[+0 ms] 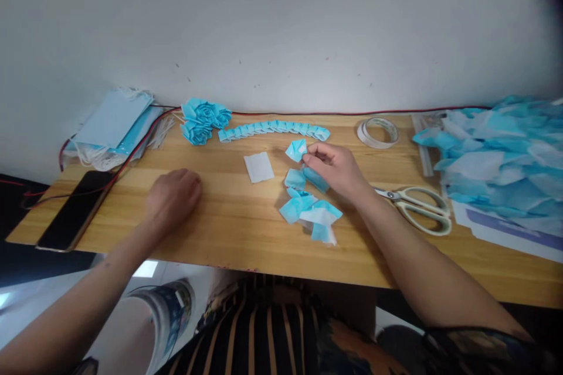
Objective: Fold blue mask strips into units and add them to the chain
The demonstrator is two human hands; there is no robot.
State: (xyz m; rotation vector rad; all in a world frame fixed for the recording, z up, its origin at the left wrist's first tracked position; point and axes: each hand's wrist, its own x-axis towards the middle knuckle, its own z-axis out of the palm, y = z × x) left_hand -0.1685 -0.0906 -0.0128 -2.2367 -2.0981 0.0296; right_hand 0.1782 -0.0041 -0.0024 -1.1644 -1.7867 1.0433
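Note:
Between the thumb and fingers of my right hand is a small folded blue piece, held just above the table. Loose blue and white pieces lie below that hand. My left hand rests on the wood with its fingers curled in, and nothing shows in it. A white square lies flat between the hands. Behind it runs a curved row of folded blue pieces, beside a bunch of blue folded flowers.
On the wooden table are a tape roll, scissors and a large heap of blue and white pieces at the right. Face masks and a phone lie at the left. A cable runs along the wall.

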